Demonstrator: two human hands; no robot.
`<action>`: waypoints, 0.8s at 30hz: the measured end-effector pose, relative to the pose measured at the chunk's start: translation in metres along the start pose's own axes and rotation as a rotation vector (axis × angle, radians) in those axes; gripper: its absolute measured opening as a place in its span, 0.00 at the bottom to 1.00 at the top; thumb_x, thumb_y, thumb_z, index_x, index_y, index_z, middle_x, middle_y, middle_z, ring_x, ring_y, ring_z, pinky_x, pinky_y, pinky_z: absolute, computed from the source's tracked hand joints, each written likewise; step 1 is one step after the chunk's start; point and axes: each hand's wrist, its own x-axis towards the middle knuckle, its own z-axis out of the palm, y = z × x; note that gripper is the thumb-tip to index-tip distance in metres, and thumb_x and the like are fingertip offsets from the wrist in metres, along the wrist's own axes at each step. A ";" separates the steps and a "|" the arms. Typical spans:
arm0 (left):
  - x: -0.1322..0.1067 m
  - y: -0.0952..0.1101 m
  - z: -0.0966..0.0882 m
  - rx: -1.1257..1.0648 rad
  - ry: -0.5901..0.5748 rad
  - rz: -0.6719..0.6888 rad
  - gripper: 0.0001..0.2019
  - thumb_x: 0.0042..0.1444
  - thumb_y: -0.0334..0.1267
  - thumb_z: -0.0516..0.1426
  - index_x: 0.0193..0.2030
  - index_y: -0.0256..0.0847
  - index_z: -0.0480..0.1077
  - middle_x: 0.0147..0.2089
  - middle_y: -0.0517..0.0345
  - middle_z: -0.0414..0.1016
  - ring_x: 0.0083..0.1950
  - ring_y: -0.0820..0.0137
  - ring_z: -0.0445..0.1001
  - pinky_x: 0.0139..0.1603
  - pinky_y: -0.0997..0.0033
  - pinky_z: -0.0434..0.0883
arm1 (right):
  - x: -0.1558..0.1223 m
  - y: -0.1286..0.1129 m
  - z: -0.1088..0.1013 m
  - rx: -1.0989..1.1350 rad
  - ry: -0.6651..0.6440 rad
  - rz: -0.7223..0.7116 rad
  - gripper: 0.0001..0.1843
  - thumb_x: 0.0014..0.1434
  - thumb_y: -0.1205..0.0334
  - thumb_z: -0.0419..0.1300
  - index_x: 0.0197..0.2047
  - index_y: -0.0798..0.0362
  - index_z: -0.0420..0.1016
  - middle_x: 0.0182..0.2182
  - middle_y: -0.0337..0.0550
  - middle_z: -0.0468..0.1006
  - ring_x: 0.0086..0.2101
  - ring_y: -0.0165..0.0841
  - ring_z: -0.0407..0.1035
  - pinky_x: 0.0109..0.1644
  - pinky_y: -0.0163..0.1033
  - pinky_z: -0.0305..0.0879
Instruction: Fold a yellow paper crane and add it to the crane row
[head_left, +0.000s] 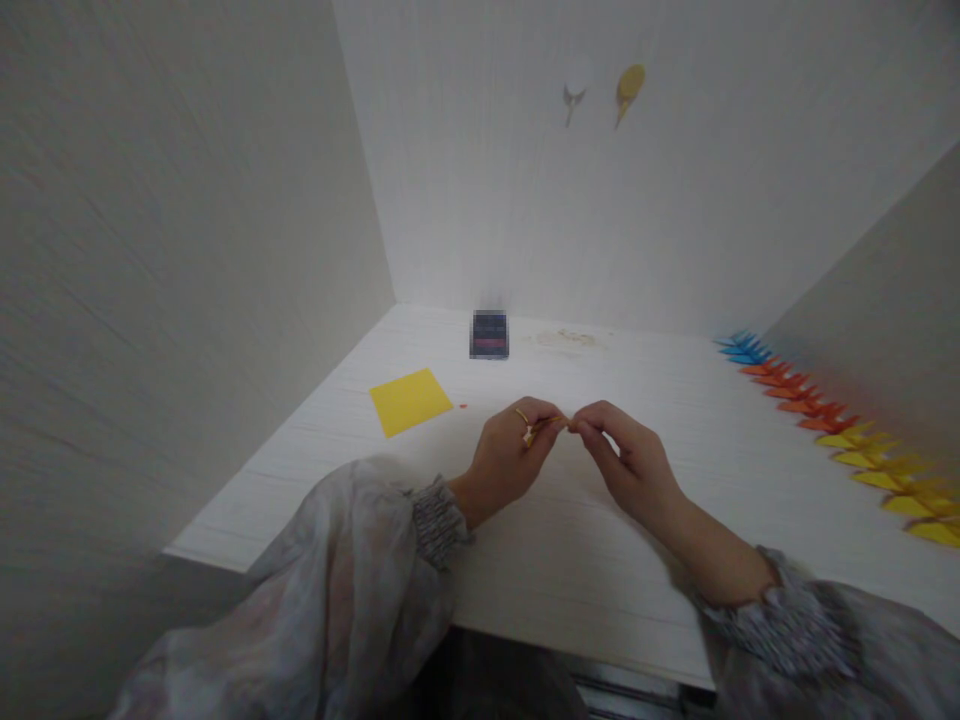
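Over the middle of the white table, my left hand (514,452) pinches a small, narrow piece of folded yellow paper (541,427), mostly covered by the fingers. My right hand (634,455) is closed too, its thumb and forefinger pinched at the paper's right tip. The fingertips of both hands nearly meet there. A ring shows on a finger of the left hand. Left of the hands, a flat yellow sheet of paper (410,402) lies on the table, with a tiny red scrap (463,406) beside its right corner.
A row of folded paper cranes (806,400), blue, orange and yellow, runs along the table's right side. A small dark box-like object (489,335), blurred out, stands near the back wall. Two hooks (628,90) are on that wall. Walls enclose the table (585,560) left and right.
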 end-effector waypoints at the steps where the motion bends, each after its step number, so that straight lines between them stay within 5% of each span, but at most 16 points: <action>1: 0.000 -0.001 0.000 -0.015 -0.003 -0.026 0.08 0.54 0.38 0.49 0.32 0.38 0.67 0.31 0.58 0.70 0.33 0.74 0.66 0.36 0.73 0.64 | 0.000 0.000 0.000 0.021 0.011 0.010 0.06 0.57 0.66 0.48 0.33 0.53 0.66 0.29 0.42 0.68 0.31 0.30 0.62 0.34 0.36 0.59; 9: -0.001 -0.009 0.006 -0.238 -0.028 -0.169 0.09 0.52 0.40 0.52 0.37 0.38 0.63 0.29 0.59 0.70 0.30 0.76 0.68 0.30 0.75 0.64 | 0.002 0.005 0.004 0.186 0.009 0.163 0.06 0.56 0.61 0.52 0.31 0.51 0.68 0.27 0.40 0.69 0.30 0.30 0.62 0.34 0.37 0.60; 24: -0.001 -0.009 0.012 -0.473 -0.091 -0.266 0.17 0.47 0.39 0.57 0.40 0.39 0.54 0.29 0.61 0.71 0.26 0.78 0.68 0.28 0.77 0.65 | 0.000 0.006 0.007 0.120 0.164 0.256 0.07 0.54 0.62 0.53 0.25 0.54 0.68 0.22 0.37 0.67 0.25 0.28 0.60 0.29 0.35 0.57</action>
